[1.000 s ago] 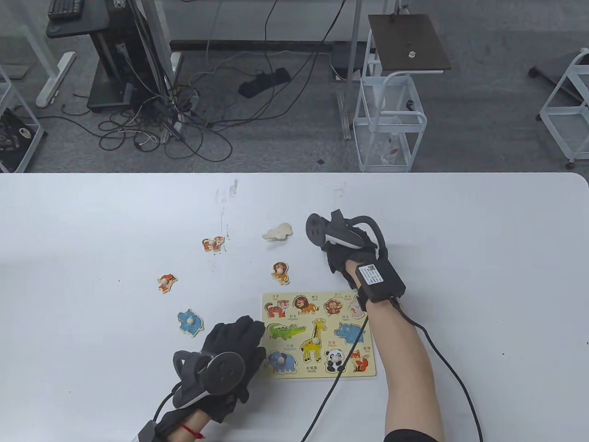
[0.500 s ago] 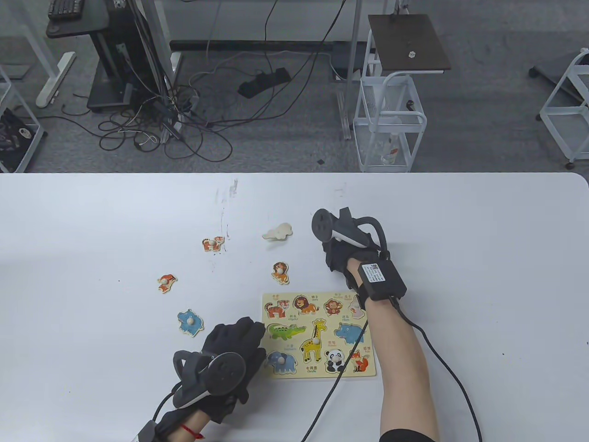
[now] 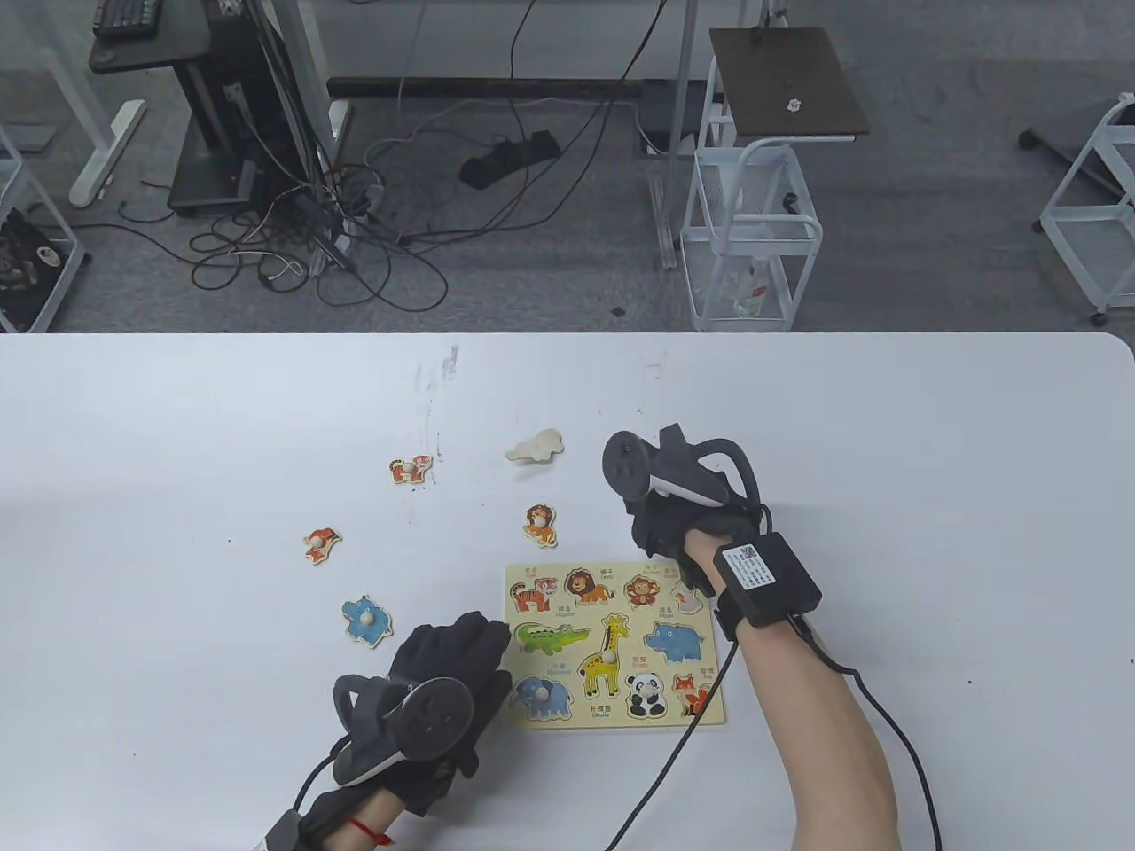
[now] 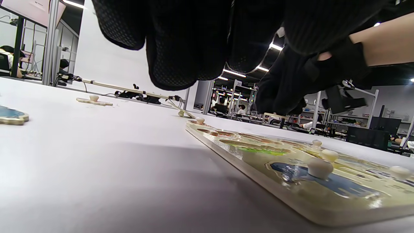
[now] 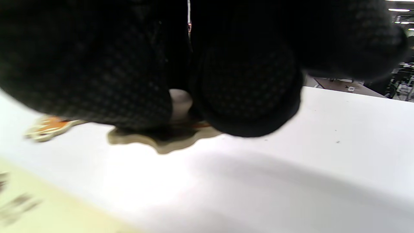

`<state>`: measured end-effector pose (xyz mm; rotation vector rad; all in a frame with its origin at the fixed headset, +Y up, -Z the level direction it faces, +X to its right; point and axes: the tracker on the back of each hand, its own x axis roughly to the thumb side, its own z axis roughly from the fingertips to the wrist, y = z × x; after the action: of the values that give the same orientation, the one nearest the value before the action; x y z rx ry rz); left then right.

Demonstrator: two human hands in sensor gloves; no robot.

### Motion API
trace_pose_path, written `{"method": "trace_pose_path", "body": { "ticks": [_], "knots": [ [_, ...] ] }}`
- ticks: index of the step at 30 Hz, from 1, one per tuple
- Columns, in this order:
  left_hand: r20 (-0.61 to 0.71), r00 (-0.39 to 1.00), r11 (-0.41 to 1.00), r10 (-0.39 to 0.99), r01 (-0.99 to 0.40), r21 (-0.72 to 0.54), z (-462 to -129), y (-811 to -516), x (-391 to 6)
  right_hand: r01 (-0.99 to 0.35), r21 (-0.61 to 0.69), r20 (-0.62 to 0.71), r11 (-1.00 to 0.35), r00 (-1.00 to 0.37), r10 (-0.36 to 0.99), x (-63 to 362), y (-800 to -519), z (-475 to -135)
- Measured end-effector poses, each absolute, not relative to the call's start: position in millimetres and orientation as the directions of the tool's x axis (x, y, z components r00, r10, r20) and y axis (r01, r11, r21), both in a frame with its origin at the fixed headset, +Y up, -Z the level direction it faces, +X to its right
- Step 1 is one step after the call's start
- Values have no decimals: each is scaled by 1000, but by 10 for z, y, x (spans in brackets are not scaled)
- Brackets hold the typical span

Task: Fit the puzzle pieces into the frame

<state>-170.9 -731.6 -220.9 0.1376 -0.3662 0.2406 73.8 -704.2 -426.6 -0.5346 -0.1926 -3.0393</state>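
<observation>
Puzzle piece [image 5: 168, 139]: right hand [image 3: 678, 523] is drawing nearer the frame [image 3: 532, 722], fingers clamped on its knob.
Left hand [image 3: 443, 665]: fingers apart, still steadying the frame.

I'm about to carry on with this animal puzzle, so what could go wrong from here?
1. The right hand pinches a puzzle piece's knob between fingertips that hide it; it may slip or turn when lifted.
2. The wrist cable lies across the puzzle frame and could drag seated pieces.
3. The left hand rests only at the frame's corner, so it may slide.
</observation>
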Motion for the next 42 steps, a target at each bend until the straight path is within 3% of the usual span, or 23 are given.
{"method": "trace_pose_path", "body": {
  "ticks": [13, 42],
  "knots": [
    [363, 907, 963, 212, -257, 81, -2224, -7315, -1736, 70, 171, 385, -983, -923, 1, 730, -7045, -3813],
    [366, 906, 963, 211, -257, 83, -2225, -7303, -1746, 77, 154, 398, -985, -917, -9, 683, -7293, -3729]
  ]
}}
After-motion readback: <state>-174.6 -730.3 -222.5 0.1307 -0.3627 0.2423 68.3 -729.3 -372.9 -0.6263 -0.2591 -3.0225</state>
